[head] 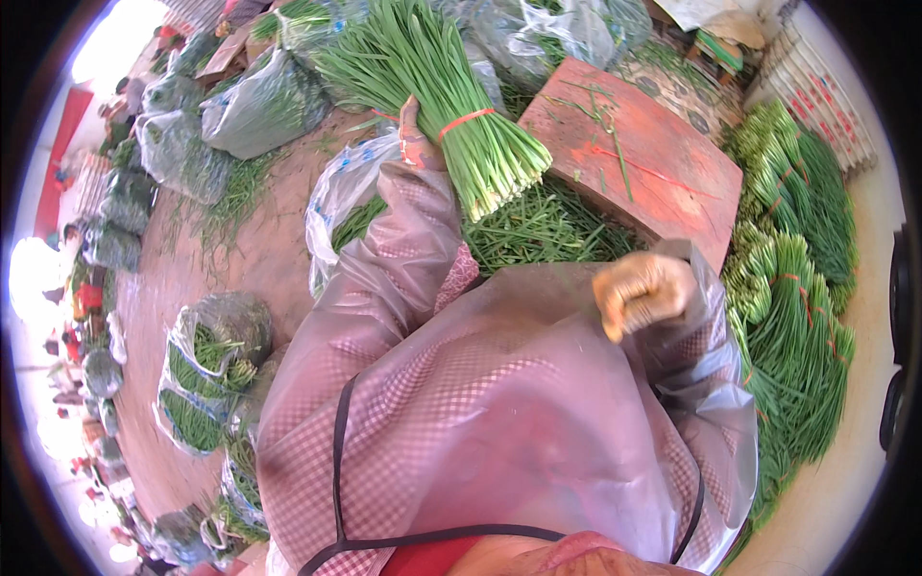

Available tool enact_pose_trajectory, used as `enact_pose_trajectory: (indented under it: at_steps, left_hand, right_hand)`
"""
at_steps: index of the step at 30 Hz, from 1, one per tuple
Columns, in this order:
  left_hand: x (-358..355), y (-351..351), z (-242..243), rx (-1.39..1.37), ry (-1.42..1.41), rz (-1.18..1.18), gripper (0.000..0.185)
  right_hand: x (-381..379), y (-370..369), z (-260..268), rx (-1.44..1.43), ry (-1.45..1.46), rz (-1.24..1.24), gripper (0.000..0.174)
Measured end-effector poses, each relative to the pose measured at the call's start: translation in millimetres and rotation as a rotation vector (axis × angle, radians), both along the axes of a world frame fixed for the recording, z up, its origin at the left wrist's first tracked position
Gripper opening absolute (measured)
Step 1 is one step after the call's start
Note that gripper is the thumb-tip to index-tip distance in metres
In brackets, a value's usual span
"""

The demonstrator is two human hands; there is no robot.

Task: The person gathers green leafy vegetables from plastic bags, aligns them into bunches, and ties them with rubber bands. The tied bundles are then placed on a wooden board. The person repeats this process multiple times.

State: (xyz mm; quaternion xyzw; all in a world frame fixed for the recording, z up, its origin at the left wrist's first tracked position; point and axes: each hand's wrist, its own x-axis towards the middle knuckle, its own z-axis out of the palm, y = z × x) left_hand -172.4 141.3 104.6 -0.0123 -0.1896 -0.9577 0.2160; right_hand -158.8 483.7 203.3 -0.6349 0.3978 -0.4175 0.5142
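Observation:
My left hand (419,140) grips a thick bundle of garlic chives (461,115), held up in front of me. A red band (466,124) circles the bundle near its pale cut ends, which point down and to the right. Orange-red bands also show about the left hand. My right hand (641,291), stained and motion-blurred, is curled in front of my chest, apart from the bundle. Nothing shows between its fingers. Below the bundle lies a heap of loose green leaves (540,227). Beside it stands a reddish board (648,144) with stray leaves and red bands on it.
Banded chive bundles (799,288) are piled along the wall at right. An open plastic bag (346,180) sits by my left forearm. Filled bags (266,104) stand at upper left, others (205,374) at lower left. Leaf scraps litter the floor (194,245). Distant people are at far left.

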Motion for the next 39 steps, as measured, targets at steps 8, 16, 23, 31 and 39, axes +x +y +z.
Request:
enact_pose_trajectory:
  at_steps: [8,16,23,31,39]
  left_hand:
    - [15,-41,-6,-0.047,0.037,0.167,0.042]
    - [20,-60,-29,-0.103,-0.044,0.244,0.04]
    - [19,-54,-33,-0.188,-0.132,0.424,0.044]
    - [15,-33,-37,-0.248,-0.132,0.42,0.038]
    - [-1,-28,-43,-0.537,-0.224,0.567,0.045]
  right_hand:
    - [11,-53,-8,0.118,0.455,-0.817,0.034]
    - [-1,-133,-44,-0.316,1.066,-0.744,0.01]
    - [-7,-115,-45,-0.211,0.58,-1.064,0.015]
    - [-8,-119,-58,-0.433,1.437,-1.261,0.027]
    - [-10,-107,-48,-0.269,1.078,-1.266,0.011]
